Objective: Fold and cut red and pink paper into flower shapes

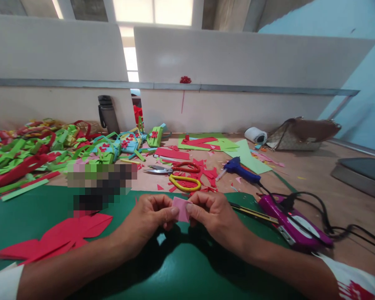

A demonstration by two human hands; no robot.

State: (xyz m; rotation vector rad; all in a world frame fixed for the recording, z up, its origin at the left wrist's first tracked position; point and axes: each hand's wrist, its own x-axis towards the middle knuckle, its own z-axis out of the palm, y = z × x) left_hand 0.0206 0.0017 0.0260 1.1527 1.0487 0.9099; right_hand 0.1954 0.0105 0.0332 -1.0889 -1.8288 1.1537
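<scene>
My left hand [150, 216] and my right hand [214, 214] meet over the green cutting mat [34, 216]. Both pinch a small pink paper piece [181, 208] between thumb and fingers, the left at its left edge, the right at its right edge. The paper is held just above the mat. A folded red paper shape [59, 239] lies on the mat to the left of my left forearm.
Scissors with red handles [171, 168] and yellow handles [184, 183] lie beyond my hands among red scraps. A blue glue gun [239, 168], a utility knife [253, 212], a purple device [292, 227] with black cables sit right. Paper strips [25, 154] pile left; a dark bottle [108, 113], tape roll [255, 135] and bag [300, 133] stand behind.
</scene>
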